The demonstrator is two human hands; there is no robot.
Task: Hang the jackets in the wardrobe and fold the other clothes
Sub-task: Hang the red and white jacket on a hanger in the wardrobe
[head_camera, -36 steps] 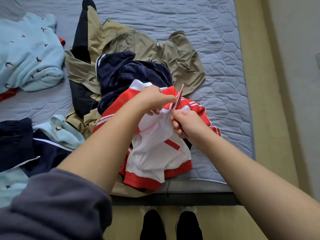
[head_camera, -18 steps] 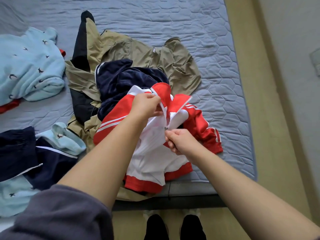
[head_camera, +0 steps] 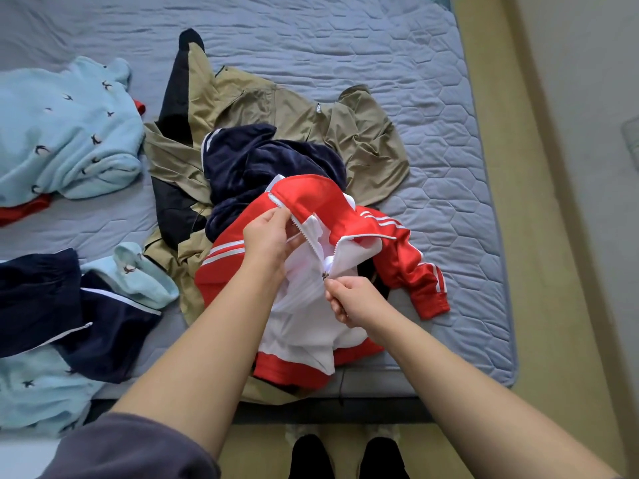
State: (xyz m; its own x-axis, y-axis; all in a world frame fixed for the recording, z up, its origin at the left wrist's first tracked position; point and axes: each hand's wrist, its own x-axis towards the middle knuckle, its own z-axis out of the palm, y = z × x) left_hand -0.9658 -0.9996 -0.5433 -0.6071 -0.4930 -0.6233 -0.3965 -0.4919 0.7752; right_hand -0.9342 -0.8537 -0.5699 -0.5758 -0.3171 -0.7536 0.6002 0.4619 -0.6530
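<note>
**Head view.** Item: red-and-white jacket (head_camera: 397,243), lying on top of the clothes heap at the near edge of the bed (head_camera: 432,98), over a khaki jacket (head_camera: 294,112) and a navy garment (head_camera: 262,160).
- Left hand (head_camera: 268,233): fingers curled, front edge beside the zip teeth pinched.
- Right hand (head_camera: 352,300): closed, zip pull (head_camera: 325,275) pinched at the fingertips.
- Handling note, as judged: the teeth are best kept taut and straight between both hands, and the white lining kept clear of the slider.
</note>
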